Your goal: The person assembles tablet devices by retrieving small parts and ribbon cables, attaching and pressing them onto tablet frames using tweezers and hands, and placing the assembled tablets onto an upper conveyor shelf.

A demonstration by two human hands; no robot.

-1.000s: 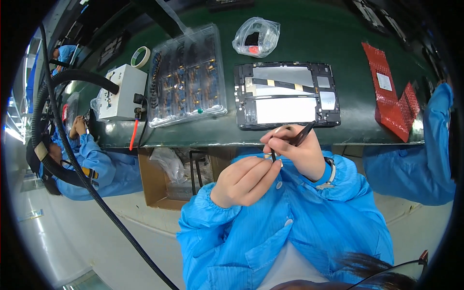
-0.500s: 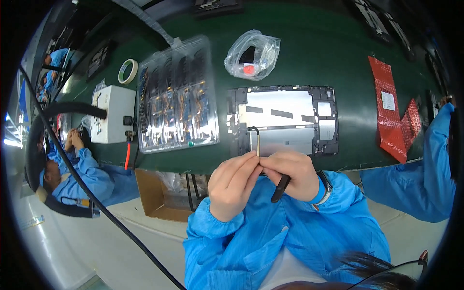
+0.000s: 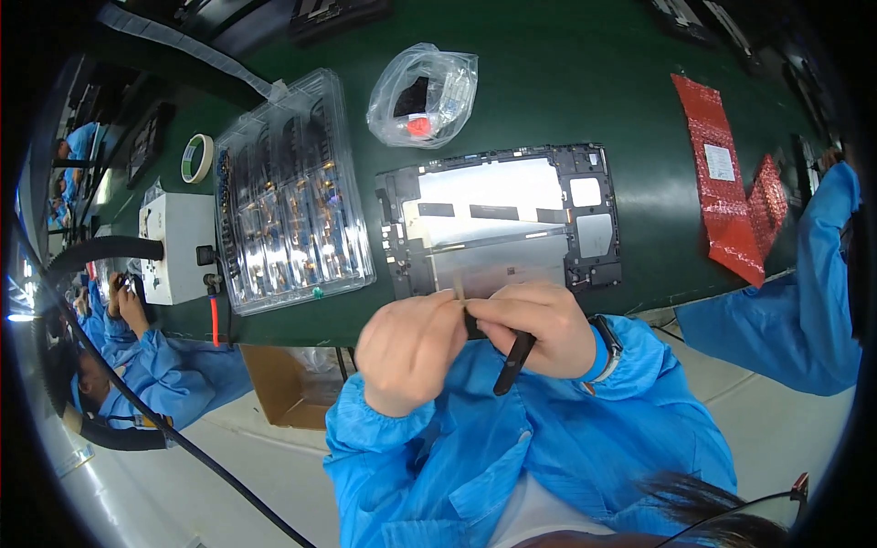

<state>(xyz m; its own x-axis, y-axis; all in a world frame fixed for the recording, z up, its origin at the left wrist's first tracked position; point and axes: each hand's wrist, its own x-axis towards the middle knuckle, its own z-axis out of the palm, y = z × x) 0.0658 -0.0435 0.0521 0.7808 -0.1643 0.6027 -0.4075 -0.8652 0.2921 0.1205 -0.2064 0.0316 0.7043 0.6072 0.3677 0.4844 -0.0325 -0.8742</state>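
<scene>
My left hand [image 3: 411, 354] is closed in a pinch at the front edge of the bench, on a thin pale strip [image 3: 459, 289] whose upper end is smeared by motion. Touching or nearly touching its fingertips is my right hand [image 3: 541, 325], closed around a black flat-handled tool [image 3: 514, 363]; the tool's working end is hidden in the fingers. Just beyond both hands lies an opened tablet housing [image 3: 498, 256], with a black frame, a silver metal plate and dark strips across it. Neither hand appears to grip the housing.
Left of the housing stands a clear plastic tray [image 3: 365, 260] of small parts with cables. Beyond are a clear bag [image 3: 454, 110], a tape roll [image 3: 197, 158] and a white box [image 3: 190, 247] with a black hose. Red bubble wrap [image 3: 717, 196] lies right. Co-workers sit on both sides.
The view has shifted, so the bench things sit differently in it. The strip's dark curled end, plain before, no longer shows clearly. Both hands stay pinched together.
</scene>
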